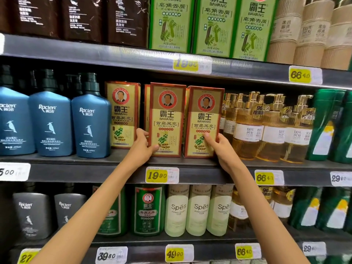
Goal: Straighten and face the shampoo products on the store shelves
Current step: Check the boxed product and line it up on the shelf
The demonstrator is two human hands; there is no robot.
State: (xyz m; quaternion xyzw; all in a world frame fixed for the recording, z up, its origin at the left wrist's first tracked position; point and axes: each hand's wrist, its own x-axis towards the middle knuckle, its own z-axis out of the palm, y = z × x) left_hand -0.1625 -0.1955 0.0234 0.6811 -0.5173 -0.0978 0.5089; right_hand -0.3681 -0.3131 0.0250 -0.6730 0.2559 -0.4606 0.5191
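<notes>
Three red-and-gold Bawang shampoo boxes stand on the middle shelf (pixel 114 164). The left box (pixel 122 115) sits further back. My left hand (pixel 142 147) grips the lower left edge of the middle box (pixel 165 119), thumb on its front. My right hand (pixel 219 147) holds the lower right corner of the right box (pixel 202 121), thumb on its front and fingers round its side. Both held boxes stand upright at the shelf's front edge, labels facing out, side by side.
Blue Raclen bottles (pixel 51 121) stand left of the boxes, golden pump bottles (pixel 266 128) and green bottles (pixel 327 126) right. Green Bawang boxes (pixel 213 25) fill the shelf above. Spes bottles (pixel 198 210) and a green Bawang bottle (pixel 149 210) stand below. Yellow price tags line the shelf edges.
</notes>
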